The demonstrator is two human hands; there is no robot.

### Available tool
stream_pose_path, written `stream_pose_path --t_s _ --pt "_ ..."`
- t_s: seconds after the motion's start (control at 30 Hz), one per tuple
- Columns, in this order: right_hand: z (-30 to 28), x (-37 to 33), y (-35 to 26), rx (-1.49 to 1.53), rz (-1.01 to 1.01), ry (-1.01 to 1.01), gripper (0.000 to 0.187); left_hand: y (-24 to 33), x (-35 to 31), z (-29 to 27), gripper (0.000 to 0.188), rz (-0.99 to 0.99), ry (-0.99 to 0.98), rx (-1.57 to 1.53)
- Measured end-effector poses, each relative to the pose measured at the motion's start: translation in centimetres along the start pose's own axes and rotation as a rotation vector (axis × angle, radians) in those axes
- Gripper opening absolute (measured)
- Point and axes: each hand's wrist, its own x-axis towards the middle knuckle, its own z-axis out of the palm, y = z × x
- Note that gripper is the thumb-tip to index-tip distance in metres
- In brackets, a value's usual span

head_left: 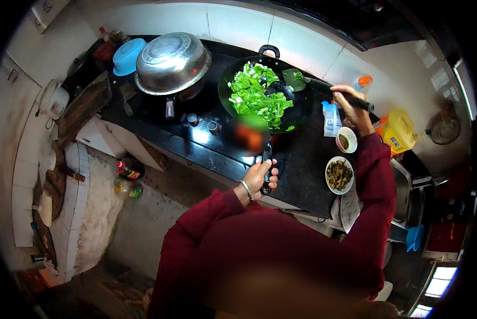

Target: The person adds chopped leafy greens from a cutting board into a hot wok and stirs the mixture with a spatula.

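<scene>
My left hand [262, 178] is wrapped round the black handle of a dark wok [302, 114] on the stove. Chopped green leafy vegetables [260, 90] lie heaped in the wok. In my right hand [353, 109] is the long black handle of a spatula [294, 81], its blade at the right side of the greens. Below my right hand stand a small white bowl [346, 140] with a little brownish-green stuff in it and a larger white bowl [339, 175] of chopped dark greens. A blue and white packet [331, 119] lies beside the small bowl.
Left of the wok, an upturned metal basin [173, 64] covers a pan on the other burner. A blue plastic basin [128, 57] stands beyond it. At the right are a yellow jug [397, 132], an orange-capped bottle [364, 82] and a sink [402, 191]. Bottles [129, 169] stand on the floor.
</scene>
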Motion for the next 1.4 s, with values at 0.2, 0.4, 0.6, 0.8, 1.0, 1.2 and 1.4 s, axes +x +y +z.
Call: stream_pose_path --t_s 0.2,0.4,0.6,0.8,1.0,1.2,1.4 --pt "2.4 5.5 9.1 0.708 0.431 0.205 0.02 1.0 -0.8 0.5 0.018 -0.031 0.058 0.038" --pt "4.5 9.5 14.2 1.102 0.592 -0.111 0.023 2.2 -1.6 0.1 0.019 -0.065 0.039 0.099" --pt "3.1 9.7 10.0 1.029 0.303 -0.349 0.017 3.1 -2.0 -0.5 0.02 -0.077 0.029 0.099" --pt "-2.4 4.6 -0.2 0.385 -0.127 -0.539 0.004 3.4 -1.9 -1.1 0.021 -0.09 -0.01 0.053" --pt "-5.1 0.9 -3.1 0.361 -0.265 -0.466 0.011 3.2 -1.7 -1.3 0.021 -0.092 0.004 0.066" --pt "-1.5 1.9 2.1 0.717 0.207 0.133 0.012 3.3 -1.9 -1.0 0.021 -0.078 0.0 0.075" --pt "4.2 5.2 7.8 0.856 0.384 0.374 0.018 3.2 -1.9 -0.8 0.02 -0.081 0.011 0.095"
